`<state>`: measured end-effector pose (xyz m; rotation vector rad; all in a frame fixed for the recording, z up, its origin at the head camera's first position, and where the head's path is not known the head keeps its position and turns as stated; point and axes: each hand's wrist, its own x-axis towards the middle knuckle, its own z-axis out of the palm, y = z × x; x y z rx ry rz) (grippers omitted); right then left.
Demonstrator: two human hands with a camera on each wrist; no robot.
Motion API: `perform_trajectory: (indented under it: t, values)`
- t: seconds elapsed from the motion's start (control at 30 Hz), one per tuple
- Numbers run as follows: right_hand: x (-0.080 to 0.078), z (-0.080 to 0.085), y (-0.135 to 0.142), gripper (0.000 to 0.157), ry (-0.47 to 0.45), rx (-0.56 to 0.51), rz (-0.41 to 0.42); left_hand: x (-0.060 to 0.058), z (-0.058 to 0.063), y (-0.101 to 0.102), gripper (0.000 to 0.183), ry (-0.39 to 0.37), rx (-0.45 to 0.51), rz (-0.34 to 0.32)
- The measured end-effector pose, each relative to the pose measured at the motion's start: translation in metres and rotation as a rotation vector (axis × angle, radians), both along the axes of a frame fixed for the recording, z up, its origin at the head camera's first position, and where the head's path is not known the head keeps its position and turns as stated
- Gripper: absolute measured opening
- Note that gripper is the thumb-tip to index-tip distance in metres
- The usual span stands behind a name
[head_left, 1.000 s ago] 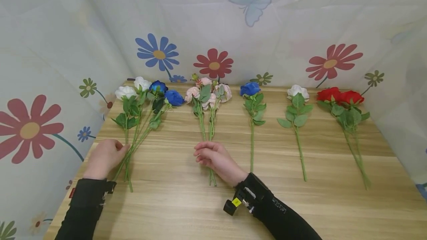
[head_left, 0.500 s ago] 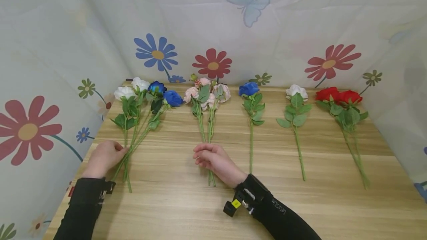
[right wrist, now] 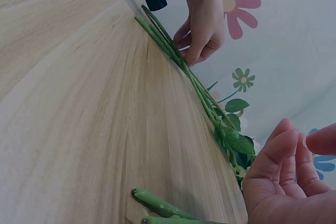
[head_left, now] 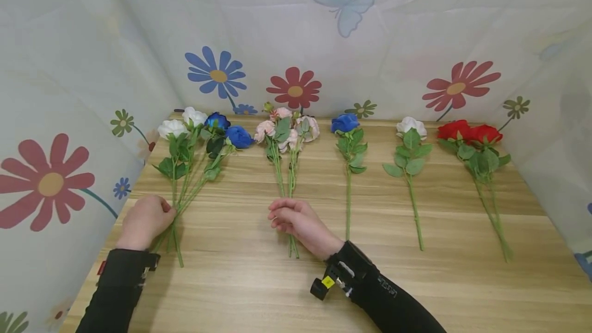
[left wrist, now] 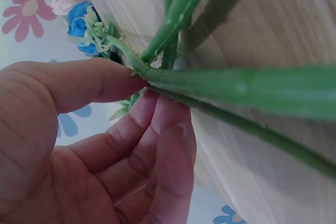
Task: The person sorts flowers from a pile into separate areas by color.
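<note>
On the left of the table, my left hand point(head_left: 144, 222) pinches the crossing green stems point(left wrist: 231, 87) of white roses point(head_left: 173, 128) and blue roses point(head_left: 239, 136) between thumb and fingers. Their blooms lie toward the back edge. My right hand point(head_left: 302, 226) is over the lower stems of a pink flower bunch point(head_left: 290, 139), fingers loosely curled. In the right wrist view its fingertips point(right wrist: 283, 148) hold nothing, and the cut stem ends point(right wrist: 160, 203) lie apart from it on the wood. The middle of the pink stems is partly hidden by that hand.
Further right on the wooden table point(head_left: 222, 292) lie a single blue rose point(head_left: 346, 123), a single white rose point(head_left: 411, 127) and two red roses point(head_left: 484, 134). A flower-printed curtain point(head_left: 259, 24) hangs along the back and both sides.
My left hand has shifted slightly toward me along the stems. On the left, the printed curtain has moved a little to the right. My right hand has barely moved.
</note>
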<state>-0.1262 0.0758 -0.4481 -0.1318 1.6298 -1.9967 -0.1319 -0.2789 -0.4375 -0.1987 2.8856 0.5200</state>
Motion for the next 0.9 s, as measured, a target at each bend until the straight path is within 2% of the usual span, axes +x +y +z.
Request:
perform_trajectory:
  t: [0.13, 0.4, 0.6, 0.9]
  values:
    - [0.000, 0.000, 0.001, 0.031, 0.002, 0.001, 0.000, 0.002, 0.001, 0.002, 0.024, 0.033, 0.011, -0.012]
    - [-0.002, -0.003, 0.001, 0.029, -0.001, -0.002, -0.006, 0.007, 0.008, 0.007, 0.027, 0.160, 0.031, -0.074]
    - [-0.003, -0.005, 0.003, 0.029, -0.006, 0.003, -0.008, 0.012, 0.010, 0.008, 0.021, 0.151, 0.011, -0.111]
    - [-0.002, -0.004, 0.006, 0.031, -0.002, 0.000, -0.006, 0.012, 0.006, 0.008, 0.017, 0.118, 0.122, -0.123]
